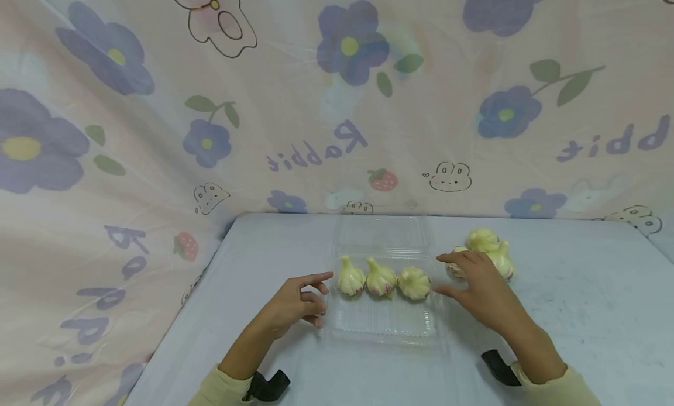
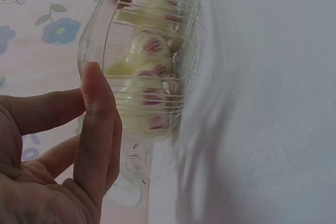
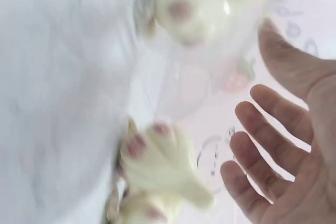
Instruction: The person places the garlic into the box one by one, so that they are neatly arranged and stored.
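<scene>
Three pale garlic bulbs (image 1: 382,279) stand in a row inside a clear plastic box (image 1: 387,324) on the table. At the box's left side is my left hand (image 1: 295,305), its fingertips touching the rim. The left wrist view shows garlic bulbs (image 2: 149,51) through the ribbed transparent wall. Just off the right side, my right hand (image 1: 481,289) spreads its thumb and fingers and holds nothing; the thumb tip is near the rightmost bulb. Behind that hand lie three loose garlic bulbs (image 1: 482,240), partly hidden. In the right wrist view, nearby bulbs (image 3: 160,163) look blurred.
The box's clear lid (image 1: 383,233) lies folded back toward the wall. A white cloth covers the table (image 1: 590,312). Behind and to the left hangs a printed curtain (image 1: 295,102) with flowers and rabbits. Black wrist mounts (image 1: 270,387) sit by both sleeves.
</scene>
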A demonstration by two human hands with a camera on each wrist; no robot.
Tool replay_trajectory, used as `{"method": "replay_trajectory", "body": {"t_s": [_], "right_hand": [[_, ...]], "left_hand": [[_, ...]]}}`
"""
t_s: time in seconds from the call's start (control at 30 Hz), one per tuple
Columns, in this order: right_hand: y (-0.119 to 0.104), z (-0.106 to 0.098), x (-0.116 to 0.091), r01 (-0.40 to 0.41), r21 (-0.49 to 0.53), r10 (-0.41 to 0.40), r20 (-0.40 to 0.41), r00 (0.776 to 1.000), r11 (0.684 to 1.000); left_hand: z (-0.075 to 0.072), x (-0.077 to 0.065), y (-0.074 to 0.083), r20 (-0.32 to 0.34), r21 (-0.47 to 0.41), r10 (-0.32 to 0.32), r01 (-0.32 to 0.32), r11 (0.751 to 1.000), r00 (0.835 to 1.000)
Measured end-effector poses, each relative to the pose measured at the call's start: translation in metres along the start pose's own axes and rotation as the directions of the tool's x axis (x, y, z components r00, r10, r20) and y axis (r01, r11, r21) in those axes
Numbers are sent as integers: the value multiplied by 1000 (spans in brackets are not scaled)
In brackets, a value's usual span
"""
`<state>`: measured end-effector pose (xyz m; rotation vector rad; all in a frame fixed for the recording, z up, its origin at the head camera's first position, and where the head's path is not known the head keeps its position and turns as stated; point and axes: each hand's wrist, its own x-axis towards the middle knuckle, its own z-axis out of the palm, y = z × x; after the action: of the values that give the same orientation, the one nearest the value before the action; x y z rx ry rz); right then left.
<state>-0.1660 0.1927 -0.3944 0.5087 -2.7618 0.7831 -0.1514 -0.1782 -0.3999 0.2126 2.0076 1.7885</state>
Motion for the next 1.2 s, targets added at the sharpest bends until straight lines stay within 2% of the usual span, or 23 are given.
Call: {"method": "replay_trajectory", "body": {"t_s": [0.33,0.6,0.77,1.2], "right_hand": [[47,-37,-6,-109,-13,108,-60,992,994],[81,-33,-10,-240,-53,238,-40,970,969],[89,-27,-9,-291,-47,290,-26,957,956],[91,-22,-7,-345,-62,346,8,938,937]], "left_hand": [[-1,0,-1,-10,2,-1,1,1000,1000],[-2,0,-4,-10,23,8,-7,1000,1000],[-1,0,-4,-6,22,13,-13,1000,1000],[-1,0,-3,-13,15,8,-8,1000,1000]]}}
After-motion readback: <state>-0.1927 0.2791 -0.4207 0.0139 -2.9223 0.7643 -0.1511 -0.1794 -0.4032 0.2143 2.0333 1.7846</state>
